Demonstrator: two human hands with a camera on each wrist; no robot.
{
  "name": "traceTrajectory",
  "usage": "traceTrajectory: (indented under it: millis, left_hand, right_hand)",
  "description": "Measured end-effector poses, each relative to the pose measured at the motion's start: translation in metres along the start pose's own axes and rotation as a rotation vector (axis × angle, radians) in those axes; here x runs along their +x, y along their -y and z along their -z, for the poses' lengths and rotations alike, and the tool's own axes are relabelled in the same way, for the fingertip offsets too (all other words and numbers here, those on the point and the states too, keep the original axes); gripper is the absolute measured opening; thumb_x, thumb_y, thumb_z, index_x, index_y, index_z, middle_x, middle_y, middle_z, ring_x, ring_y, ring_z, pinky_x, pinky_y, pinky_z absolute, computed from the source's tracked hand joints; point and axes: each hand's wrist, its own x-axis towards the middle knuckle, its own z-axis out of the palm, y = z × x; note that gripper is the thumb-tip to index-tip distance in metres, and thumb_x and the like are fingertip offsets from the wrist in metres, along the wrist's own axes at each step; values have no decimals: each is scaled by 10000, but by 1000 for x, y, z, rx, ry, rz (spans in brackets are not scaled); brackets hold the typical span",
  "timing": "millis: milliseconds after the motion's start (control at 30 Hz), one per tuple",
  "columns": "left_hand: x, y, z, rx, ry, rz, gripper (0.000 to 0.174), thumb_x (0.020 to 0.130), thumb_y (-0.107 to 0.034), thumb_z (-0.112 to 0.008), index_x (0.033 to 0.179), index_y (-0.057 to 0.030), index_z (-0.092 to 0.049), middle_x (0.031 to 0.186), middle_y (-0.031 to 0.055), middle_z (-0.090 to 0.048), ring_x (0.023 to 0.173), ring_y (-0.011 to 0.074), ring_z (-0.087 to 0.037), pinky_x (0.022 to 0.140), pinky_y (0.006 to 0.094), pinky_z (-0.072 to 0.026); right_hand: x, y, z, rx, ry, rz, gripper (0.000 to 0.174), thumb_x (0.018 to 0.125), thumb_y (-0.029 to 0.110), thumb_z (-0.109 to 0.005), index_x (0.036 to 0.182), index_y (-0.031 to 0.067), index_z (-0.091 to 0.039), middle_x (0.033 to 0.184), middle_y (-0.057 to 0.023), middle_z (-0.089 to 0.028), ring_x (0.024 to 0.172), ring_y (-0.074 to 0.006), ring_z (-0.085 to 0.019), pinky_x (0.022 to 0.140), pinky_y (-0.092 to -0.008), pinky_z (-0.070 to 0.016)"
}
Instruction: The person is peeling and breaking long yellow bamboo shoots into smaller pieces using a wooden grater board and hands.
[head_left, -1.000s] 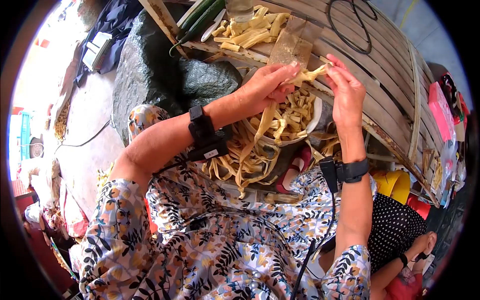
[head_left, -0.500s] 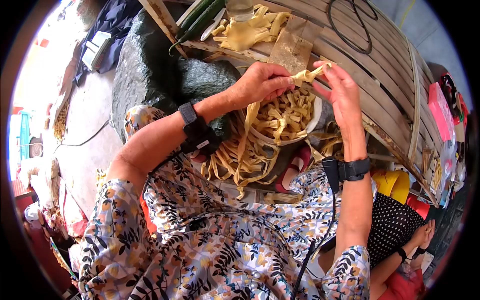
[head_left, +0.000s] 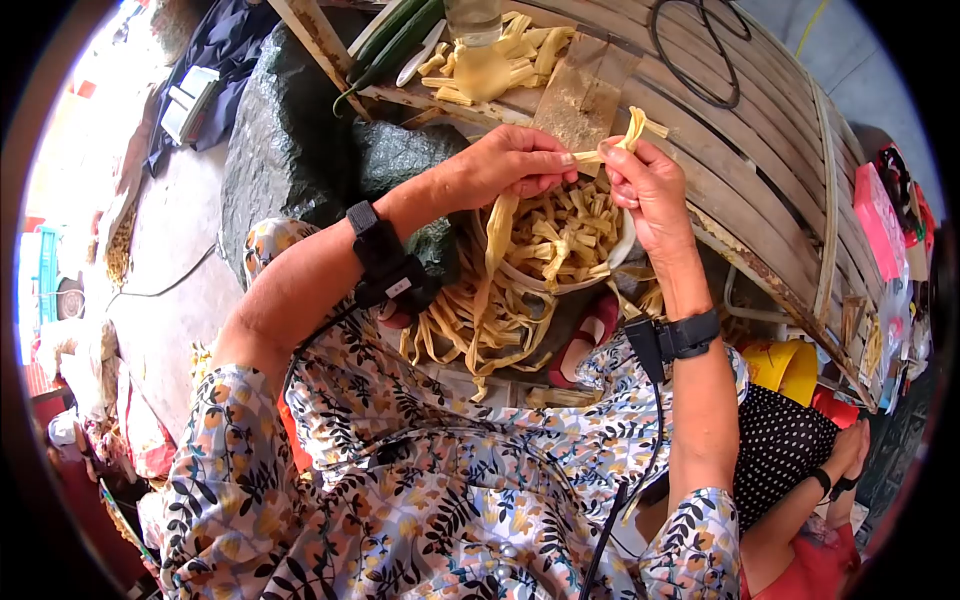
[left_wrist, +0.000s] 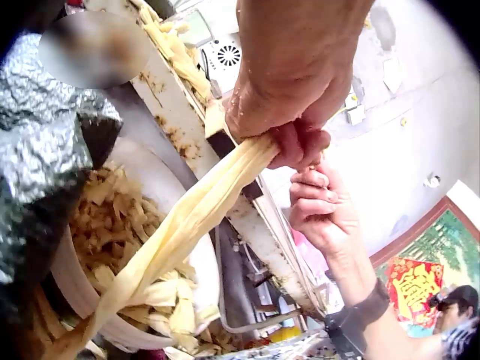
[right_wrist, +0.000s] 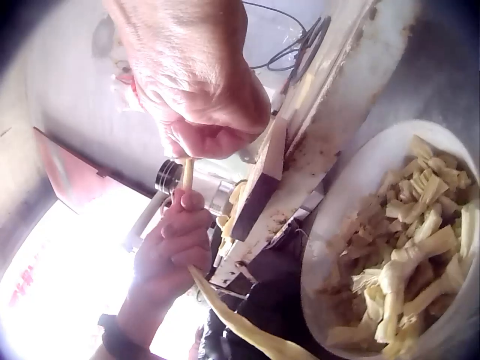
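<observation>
A pale yellow strip runs between the two hands in the head view, a short taut piece showing between them. The left hand [head_left: 518, 163] pinches it, and its long tail [head_left: 497, 232] hangs down below; in the left wrist view this tail [left_wrist: 191, 217] is wide and folded. The right hand [head_left: 645, 187] grips the other end, with a bent, knot-like tip [head_left: 634, 130] above its thumb and forefinger. Below the hands stands a white tub [head_left: 628, 243] holding many short knotted pieces [head_left: 562, 238], also seen in the right wrist view [right_wrist: 405, 262].
A slatted wooden surface [head_left: 745, 170] carries a board [head_left: 587, 88], a pile of yellow pieces [head_left: 515, 62], green cucumbers [head_left: 400, 42], a clear container [head_left: 474, 20] and a black cable [head_left: 737, 85]. Long strips [head_left: 480, 325] lie beside the tub. Dark green plastic [head_left: 285, 140] stands left; another person's hands [head_left: 850, 447] show lower right.
The right hand has moved left and down, closer to the left hand, and its fingers have curled round the strip. The knot-like part now sits above the right thumb rather than between the hands.
</observation>
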Motion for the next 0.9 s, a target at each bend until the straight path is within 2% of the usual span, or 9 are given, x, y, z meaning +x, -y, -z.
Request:
traceTrajectory:
  millis: [200,367,467,600,900]
  left_hand:
    - [0,-10,20,316,23,-115,268,897,-234,-490,884,15,-588,653,-22,-506,629,50,-487,585,176,-410]
    - [18,-24,34,291,-74,-166,221,879,-189,-521,851,17,-598,611,-33,-477,539,39,-405,491,190,-329]
    - [36,-33,37,437,-174,-257,220,869,-186,-537,832,20,-604,598,-29,-475,523,44,-400,467,190,-320]
    - [66,-33,44,507,-315,-361,202,852,-168,-562,815,23,-617,621,-2,-526,531,52,-441,471,187,-357]
    - [80,-37,42,596,-390,-377,177,836,-167,-586,809,2,-630,616,3,-549,536,57,-476,470,200,-388]
  right_hand:
    - [12,5,5,-83,-20,0,194,811,201,-627,860,13,-618,628,-10,-528,454,-22,-384,402,-166,-302]
    - [28,12,0,-55,-81,87,223,838,215,-596,860,-6,-616,637,-30,-551,459,-29,-405,410,-171,-319]
    - [44,16,0,-17,-127,154,225,844,205,-588,866,-18,-609,641,-45,-555,479,-40,-420,423,-179,-341]
    - [68,13,1,29,-212,251,205,839,181,-593,864,-21,-608,660,-58,-567,497,-50,-437,451,-182,-380]
    - [83,14,8,56,-280,280,208,827,179,-608,869,-24,-615,662,-58,-571,488,-48,-441,435,-179,-389]
